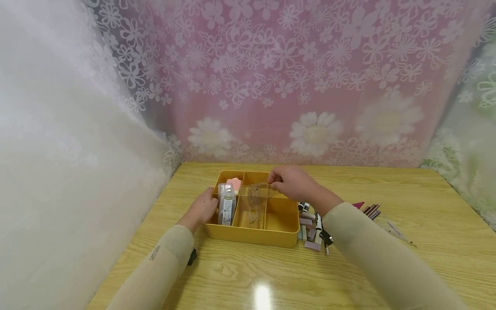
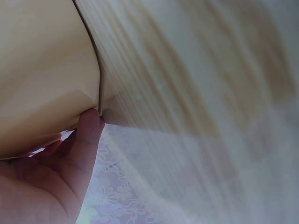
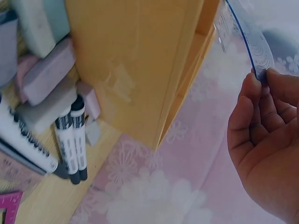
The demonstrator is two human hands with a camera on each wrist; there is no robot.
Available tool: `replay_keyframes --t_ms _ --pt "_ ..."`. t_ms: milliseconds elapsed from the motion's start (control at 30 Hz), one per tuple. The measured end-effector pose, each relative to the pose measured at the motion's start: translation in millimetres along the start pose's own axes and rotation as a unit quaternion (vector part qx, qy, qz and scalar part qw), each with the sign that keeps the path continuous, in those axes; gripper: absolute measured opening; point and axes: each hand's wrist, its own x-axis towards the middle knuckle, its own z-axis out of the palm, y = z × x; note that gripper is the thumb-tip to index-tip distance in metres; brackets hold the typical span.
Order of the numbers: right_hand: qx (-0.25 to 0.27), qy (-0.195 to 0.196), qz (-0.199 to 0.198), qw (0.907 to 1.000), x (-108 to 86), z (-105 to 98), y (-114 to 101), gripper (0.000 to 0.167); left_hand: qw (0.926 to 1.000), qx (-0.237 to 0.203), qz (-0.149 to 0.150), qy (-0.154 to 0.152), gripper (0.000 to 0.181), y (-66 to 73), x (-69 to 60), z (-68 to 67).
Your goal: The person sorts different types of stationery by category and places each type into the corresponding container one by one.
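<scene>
A yellow divided organizer box (image 1: 252,236) stands on the table. My left hand (image 1: 203,207) grips its left wall; in the left wrist view the thumb (image 2: 88,135) presses the box corner. Above the box's back part, my right hand (image 1: 292,183) pinches a thin clear plastic piece (image 3: 254,44) with printed curved lines, between thumb and fingertips. Its exact kind is unclear. The front left compartment holds a clear case with a white label (image 1: 227,211). Behind it lies a pink item (image 1: 234,185). Something clear shows in the front middle compartment.
Right of the box lie several erasers (image 3: 49,70), black-and-white markers (image 3: 70,140) and pencils (image 1: 372,211). A magenta flat piece (image 3: 11,205) and a clear item (image 1: 395,230) are farther right. Flowered curtains (image 1: 248,86) hang behind the table (image 1: 228,271).
</scene>
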Motion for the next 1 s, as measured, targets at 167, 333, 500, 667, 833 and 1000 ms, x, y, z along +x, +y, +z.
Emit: replay_keyframes --t_ms 167,333,500,667,833,1000 --pt "-0.042 -0.007 -0.003 0.9991 15.4 13.2 -6.7 0.007 1.0 -0.003 0.005 0.001 0.049 -1.5 0.8 0.0" --pt "-0.088 -0.009 -0.008 0.996 27.1 24.5 -10.2 0.009 0.9999 -0.004 0.01 0.001 0.05 -2.0 1.3 0.0" --pt "-0.128 -0.014 -0.01 0.9916 32.3 33.5 -14.0 0.011 0.9999 -0.009 0.007 -0.002 0.049 -2.2 1.3 1.1" --pt "-0.155 -0.02 -0.002 0.9877 34.4 39.3 -17.9 0.013 0.9999 -0.015 0.006 -0.004 0.049 -2.2 1.3 1.4" --pt "-0.164 -0.02 -0.003 0.9863 35.0 41.3 -18.8 0.016 0.9998 -0.02 0.008 -0.003 0.049 -2.1 0.4 0.8" --pt "-0.157 -0.015 -0.009 0.9874 31.3 40.0 -16.5 0.019 0.9998 -0.019 0.008 -0.003 0.05 -1.9 0.1 0.6"
